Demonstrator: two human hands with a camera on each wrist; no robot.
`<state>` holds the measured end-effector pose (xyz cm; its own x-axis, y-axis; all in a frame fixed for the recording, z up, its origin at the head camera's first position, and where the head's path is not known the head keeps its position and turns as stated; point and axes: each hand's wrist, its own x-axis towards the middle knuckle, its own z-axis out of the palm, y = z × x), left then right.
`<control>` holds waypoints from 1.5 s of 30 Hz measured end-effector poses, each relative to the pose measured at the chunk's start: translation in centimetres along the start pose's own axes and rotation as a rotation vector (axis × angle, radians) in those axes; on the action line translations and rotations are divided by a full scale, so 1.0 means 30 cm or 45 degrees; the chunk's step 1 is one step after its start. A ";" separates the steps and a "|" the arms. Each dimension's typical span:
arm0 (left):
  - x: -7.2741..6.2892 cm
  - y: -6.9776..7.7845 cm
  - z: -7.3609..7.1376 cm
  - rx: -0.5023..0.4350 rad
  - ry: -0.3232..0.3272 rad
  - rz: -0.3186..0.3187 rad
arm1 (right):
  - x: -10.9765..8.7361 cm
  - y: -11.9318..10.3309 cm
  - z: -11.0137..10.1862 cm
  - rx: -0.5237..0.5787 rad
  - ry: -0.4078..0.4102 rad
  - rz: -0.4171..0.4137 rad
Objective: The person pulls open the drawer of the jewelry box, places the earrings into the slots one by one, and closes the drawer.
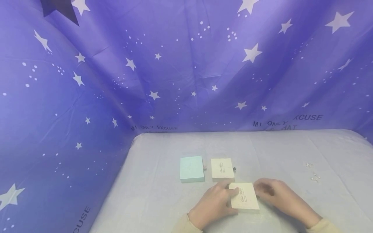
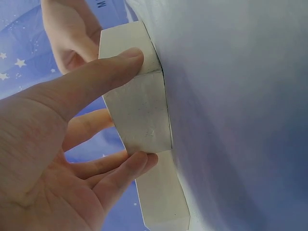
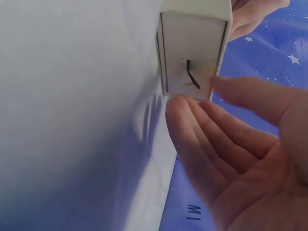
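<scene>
A small cream box with dark printed script lies on the near part of the table. My left hand grips its left side, thumb on one edge and fingers round the others, as the left wrist view shows with the box's side face. At the box's right end is my right hand, fingers and thumb close to the edges and nearly straight. The right wrist view shows that end as a drawer face with a thin black ribbon tab. Whether the fingertips touch the box cannot be told.
Behind the held box stands a second cream box with a black tab, and left of it a mint-green box. Small shiny pieces lie at the right on the pale tablecloth. A purple star-patterned curtain hangs around.
</scene>
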<state>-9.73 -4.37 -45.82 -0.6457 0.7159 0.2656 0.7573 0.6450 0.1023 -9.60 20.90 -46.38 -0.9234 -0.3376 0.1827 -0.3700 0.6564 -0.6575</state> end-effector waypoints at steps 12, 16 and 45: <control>-0.002 0.001 0.004 -0.003 -0.030 -0.021 | -0.024 -0.027 0.030 -0.216 0.074 -0.199; 0.000 0.002 0.008 0.009 -0.028 -0.017 | -0.026 -0.030 0.033 -0.207 0.066 -0.179; 0.068 0.014 -0.064 0.055 0.014 0.002 | -0.029 -0.038 -0.060 -0.111 0.105 -0.235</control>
<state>-10.54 -3.15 -43.39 -0.6435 0.7139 0.2761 0.7529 0.6554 0.0603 -8.57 21.67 -44.47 -0.8429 -0.4036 0.3558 -0.5379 0.6457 -0.5420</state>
